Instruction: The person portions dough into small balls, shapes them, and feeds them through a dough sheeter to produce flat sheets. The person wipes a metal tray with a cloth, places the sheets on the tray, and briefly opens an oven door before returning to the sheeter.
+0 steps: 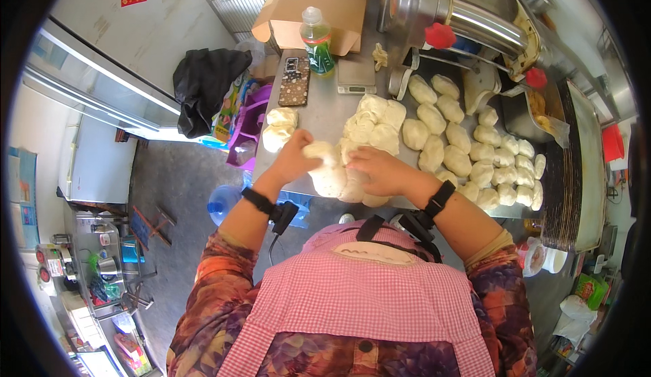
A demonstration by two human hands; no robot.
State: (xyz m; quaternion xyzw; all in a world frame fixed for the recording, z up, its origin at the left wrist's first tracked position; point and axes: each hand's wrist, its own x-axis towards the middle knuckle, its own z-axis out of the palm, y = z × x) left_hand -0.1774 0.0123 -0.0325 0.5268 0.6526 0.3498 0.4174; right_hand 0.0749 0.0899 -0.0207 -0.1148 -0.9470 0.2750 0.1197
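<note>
My left hand (293,160) grips the end of a pale dough piece (319,152) near the table's front edge, its fingers bent. My right hand (376,168) rests its curled fingers on the same group of dough (332,182), its fingertips partly hidden in it. Behind them lies a larger pile of dough pieces (380,116). Two dough lumps (280,133) sit to the left. Several rows of oval dough pieces (458,160) cover the right part of the steel table (315,119).
A phone (293,82), a bottle (317,45), a scale (356,73) and a cardboard box (298,4) stand behind. A roller machine (454,14) and metal container (536,123) are at back right. A purple crate (244,126) and blue water jug (224,204) are at left.
</note>
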